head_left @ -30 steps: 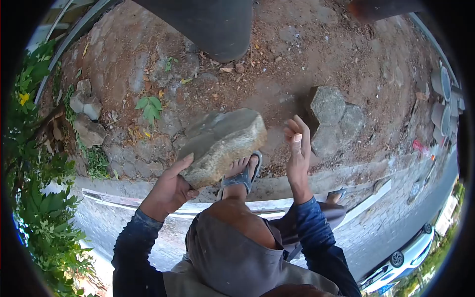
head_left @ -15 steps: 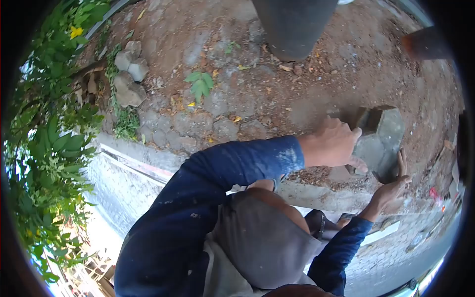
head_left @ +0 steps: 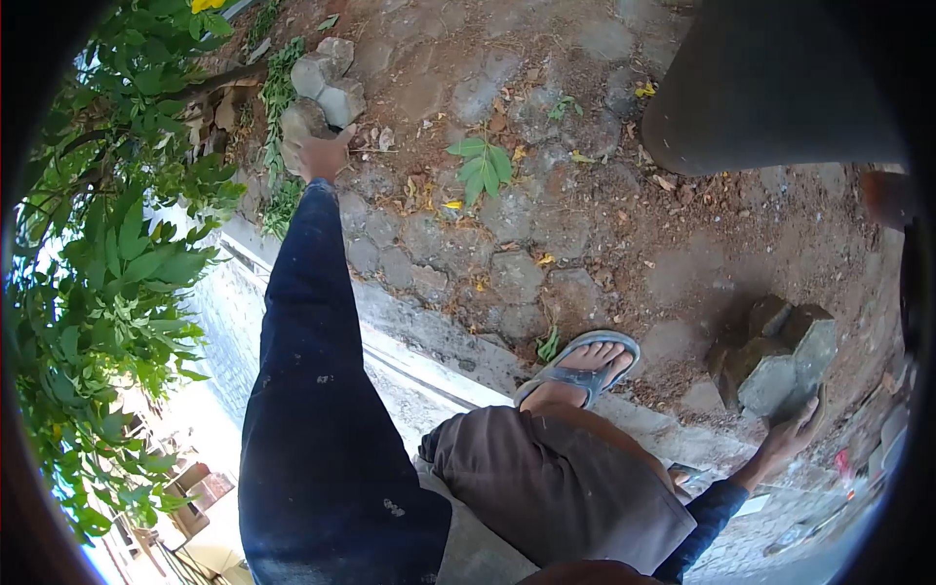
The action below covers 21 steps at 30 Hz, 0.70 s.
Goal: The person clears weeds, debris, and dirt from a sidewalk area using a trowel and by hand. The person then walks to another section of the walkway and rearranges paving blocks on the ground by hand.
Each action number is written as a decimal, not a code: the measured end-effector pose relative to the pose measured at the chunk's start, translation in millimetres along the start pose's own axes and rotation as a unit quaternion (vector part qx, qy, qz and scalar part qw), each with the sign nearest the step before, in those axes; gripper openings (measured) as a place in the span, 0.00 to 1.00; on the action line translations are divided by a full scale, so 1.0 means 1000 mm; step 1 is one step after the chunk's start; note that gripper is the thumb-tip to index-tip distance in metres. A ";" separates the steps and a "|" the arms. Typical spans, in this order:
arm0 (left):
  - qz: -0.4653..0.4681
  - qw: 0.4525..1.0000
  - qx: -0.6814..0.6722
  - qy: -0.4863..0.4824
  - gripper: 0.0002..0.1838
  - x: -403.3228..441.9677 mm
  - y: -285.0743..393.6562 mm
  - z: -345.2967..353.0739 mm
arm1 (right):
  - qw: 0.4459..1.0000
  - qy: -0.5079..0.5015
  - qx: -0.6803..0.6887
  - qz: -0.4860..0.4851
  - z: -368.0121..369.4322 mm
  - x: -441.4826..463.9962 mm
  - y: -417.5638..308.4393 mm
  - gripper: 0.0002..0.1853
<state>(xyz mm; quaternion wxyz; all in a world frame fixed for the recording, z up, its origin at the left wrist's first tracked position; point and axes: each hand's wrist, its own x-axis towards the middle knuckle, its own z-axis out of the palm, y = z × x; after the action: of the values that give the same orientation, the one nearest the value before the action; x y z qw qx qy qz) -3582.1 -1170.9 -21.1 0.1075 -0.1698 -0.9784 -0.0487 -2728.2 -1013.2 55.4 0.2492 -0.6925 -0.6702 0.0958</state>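
Note:
My left hand (head_left: pixel 322 159) reaches far out to the upper left, thumb spread, touching the near side of a grey concrete paving block (head_left: pixel 304 121). Its fingertips are partly hidden against that block. Just beyond lie more grey blocks (head_left: pixel 341 101) in a small pile. At the lower right, my right hand (head_left: pixel 792 435) lies with fingers stretched along the near edge of a dusty, angular paving block (head_left: pixel 770 386). This block rests together with another, browner block (head_left: pixel 738 353) on the soil.
A sandalled foot (head_left: pixel 585 370) stands on the paved ground near the kerb. A large dark cylindrical object (head_left: pixel 770 88) takes up the upper right. Leafy branches (head_left: pixel 127 244) hang along the left side. A white wall (head_left: pixel 219 341) runs below the kerb.
My left hand has let go of the block at the right and swung across to the pile at the upper left. My right hand stays beside the right-hand blocks. The view has shifted.

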 end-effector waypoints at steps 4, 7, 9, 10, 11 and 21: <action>-0.013 0.993 -0.012 -0.118 0.79 0.098 -0.070 0.032 | 0.999 -0.010 -0.021 0.031 -0.008 0.014 0.004 0.27; 0.039 0.993 0.082 -0.080 0.75 0.097 -0.035 0.009 | 0.995 -0.069 -0.051 0.060 -0.003 0.012 0.019 0.29; 0.064 0.981 0.127 -0.133 0.72 0.094 0.004 -0.029 | 0.992 -0.069 -0.040 0.093 -0.004 0.009 0.038 0.29; 0.088 0.964 0.178 -0.179 0.68 0.090 0.013 -0.031 | 0.989 -0.075 -0.022 0.126 -0.007 0.010 0.046 0.29; 0.113 0.966 0.107 -0.208 0.64 0.113 -0.008 -0.011 | 0.988 -0.080 -0.009 0.131 -0.006 0.010 0.045 0.31; 0.289 0.953 0.011 -0.095 0.42 0.067 0.004 -0.048 | 0.987 -0.046 -0.008 0.155 -0.005 0.008 0.059 0.34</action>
<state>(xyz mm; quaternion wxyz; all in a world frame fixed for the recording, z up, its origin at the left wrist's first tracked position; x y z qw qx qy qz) -3633.3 -1151.6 40.9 0.0253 -0.4479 -0.8936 0.0120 -2673.7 -1005.2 33.2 0.1947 -0.7846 -0.5667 0.1594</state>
